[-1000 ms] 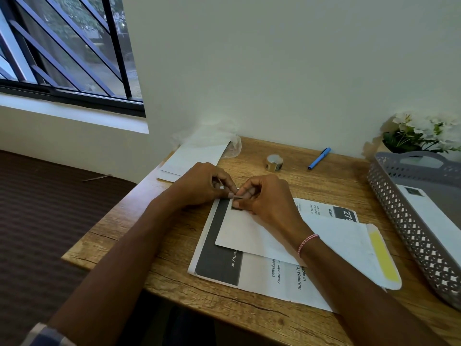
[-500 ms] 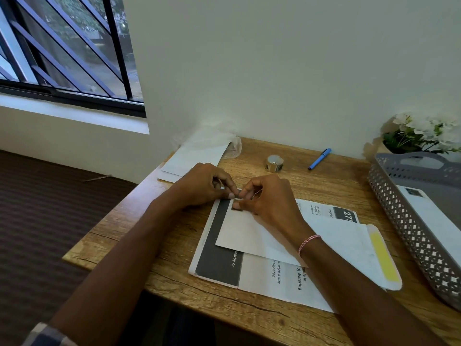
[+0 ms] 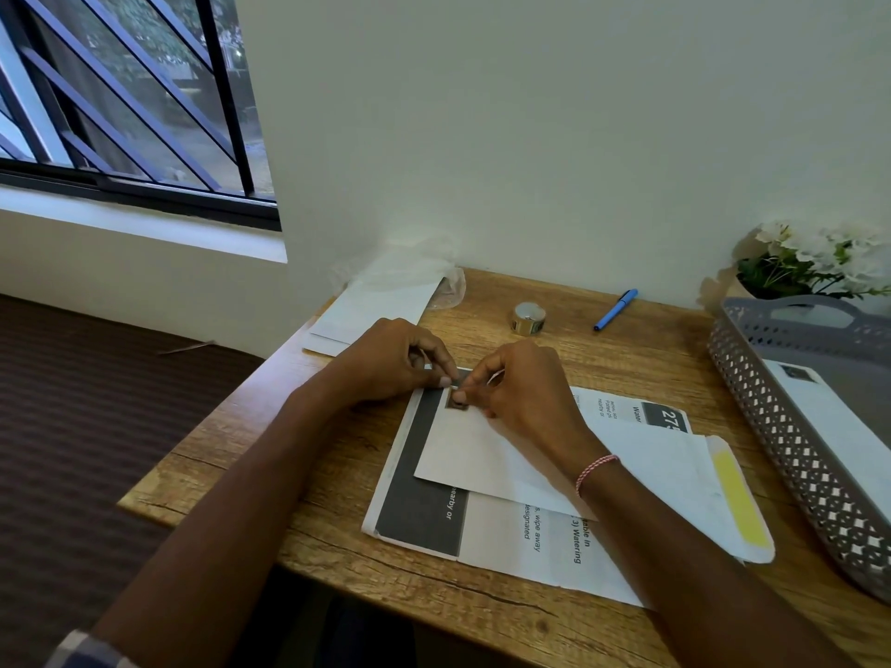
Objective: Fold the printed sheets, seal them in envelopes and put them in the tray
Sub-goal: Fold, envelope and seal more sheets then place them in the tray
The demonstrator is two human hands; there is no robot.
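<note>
Plainly midway: one flat white envelope (image 3: 839, 417) already lies in the grey perforated plastic tray (image 3: 790, 450) at the table's right edge. A second white paper envelope (image 3: 482, 455) rests on the stack of printed sheets (image 3: 419, 489) near the front edge, its yellow-striped flap (image 3: 737, 499) unsealed. The right hand (image 3: 520, 388) pinches a small dark square sticker (image 3: 458, 402) at its far-left corner. The left hand (image 3: 385, 364), fingers curled, meets it, though its hold is unclear. A shiny tape roll (image 3: 529, 318) and blue pen (image 3: 616, 309) lie by the far edge, blocking nothing.

2 hands (image 3: 385, 366) (image 3: 523, 392), 2 stamps (image 3: 458, 407) (image 3: 793, 372), 1 open env. (image 3: 665, 474) — 1 pen (image 3: 616, 309), 1 tape roll (image 3: 529, 319), 1 tray (image 3: 771, 426).
</note>
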